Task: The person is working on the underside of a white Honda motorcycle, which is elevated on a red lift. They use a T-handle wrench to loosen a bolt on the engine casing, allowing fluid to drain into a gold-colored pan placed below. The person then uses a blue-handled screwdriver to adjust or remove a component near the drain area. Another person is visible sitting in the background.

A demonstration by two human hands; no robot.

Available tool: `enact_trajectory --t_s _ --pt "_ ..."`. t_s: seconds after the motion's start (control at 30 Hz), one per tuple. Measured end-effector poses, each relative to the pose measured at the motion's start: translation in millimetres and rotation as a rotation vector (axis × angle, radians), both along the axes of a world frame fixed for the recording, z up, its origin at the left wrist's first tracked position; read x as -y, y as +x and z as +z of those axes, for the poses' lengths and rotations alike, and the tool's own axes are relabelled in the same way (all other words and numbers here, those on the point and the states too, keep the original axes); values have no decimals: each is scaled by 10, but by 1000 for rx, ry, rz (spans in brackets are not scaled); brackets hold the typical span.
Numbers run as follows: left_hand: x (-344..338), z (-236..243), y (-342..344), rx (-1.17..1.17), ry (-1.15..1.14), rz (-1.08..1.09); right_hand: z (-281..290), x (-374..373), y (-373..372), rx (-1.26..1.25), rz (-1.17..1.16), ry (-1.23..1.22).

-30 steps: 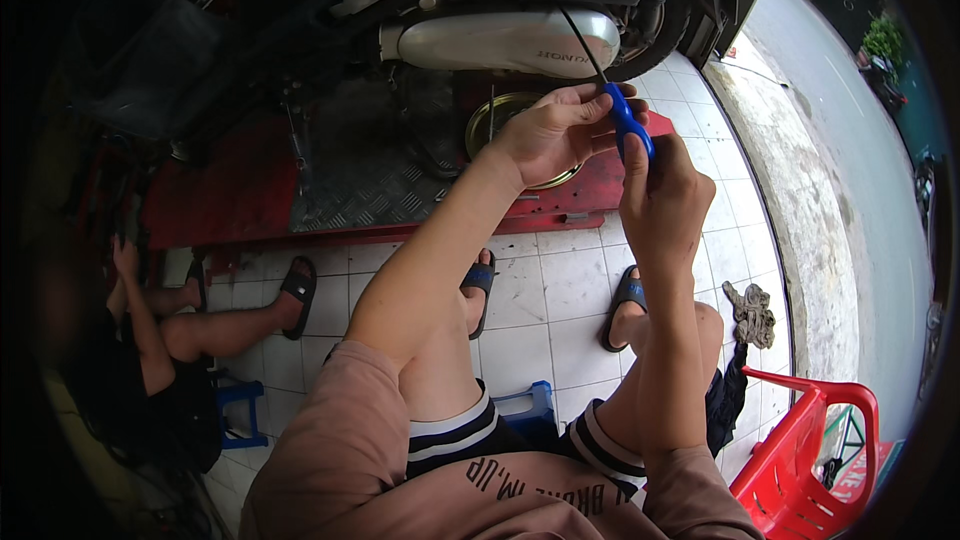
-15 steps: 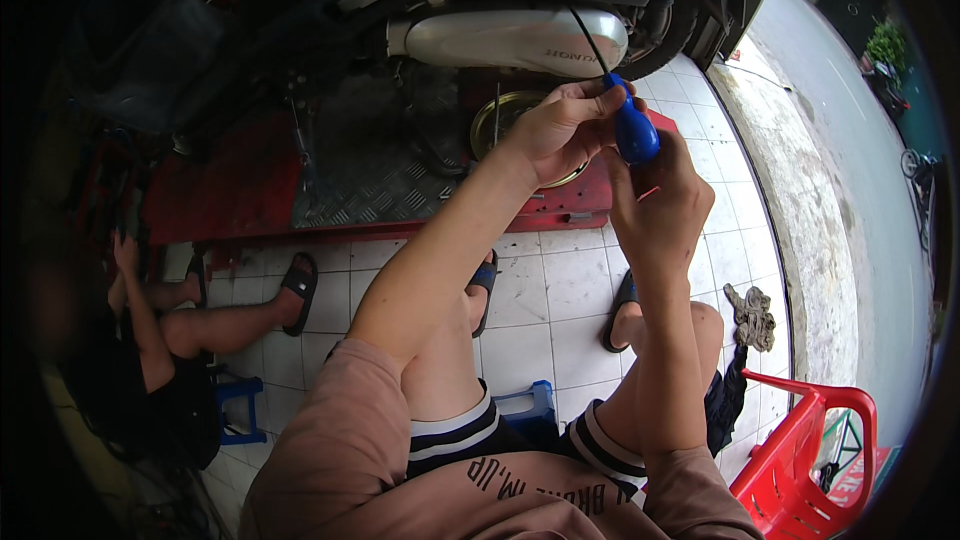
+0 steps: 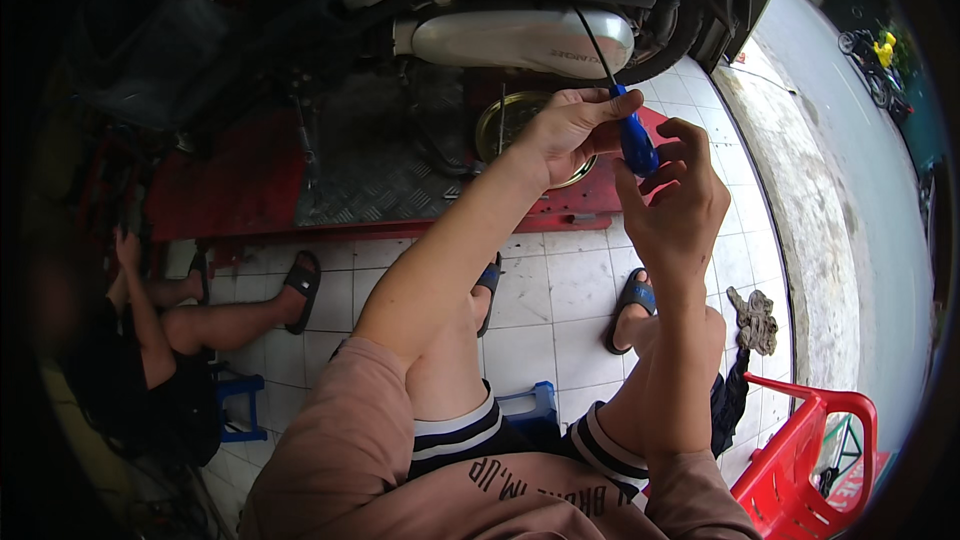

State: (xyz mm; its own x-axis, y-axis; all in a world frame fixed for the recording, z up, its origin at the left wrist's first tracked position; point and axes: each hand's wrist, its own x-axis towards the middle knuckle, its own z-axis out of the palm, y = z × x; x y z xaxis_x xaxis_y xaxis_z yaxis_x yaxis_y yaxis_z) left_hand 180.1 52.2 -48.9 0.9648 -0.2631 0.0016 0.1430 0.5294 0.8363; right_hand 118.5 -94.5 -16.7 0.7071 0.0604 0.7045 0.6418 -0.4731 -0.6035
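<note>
Blue-handled screwdriver with thin dark shaft: upper right of centre, shaft pointing up-left, seen against a rounded silver casing. Left hand: thumb and fingers pinch the handle's shaft end. Right hand: fingers parted, half curled beside the handle's butt; contact cannot be determined.

A motorbike blocks ahead; right of the right hand, room.

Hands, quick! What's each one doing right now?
Left hand: closed, holding the blue-handled screwdriver.
Right hand: open, fingers loosely bent, close by it; whether they touch can't be told.
</note>
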Motion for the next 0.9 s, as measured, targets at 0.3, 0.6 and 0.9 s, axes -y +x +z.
enact_trajectory --t_s 0.3,0.6,0.9 --pt "-42 -50 13 54 -129 -109 -139 52 97 -181 3 19" --pt "-36 44 -37 76 -183 -140 -164 74 79 -223 -46 -98" --pt "-38 33 -35 84 -188 -179 -236 23 119 -142 -47 -17"
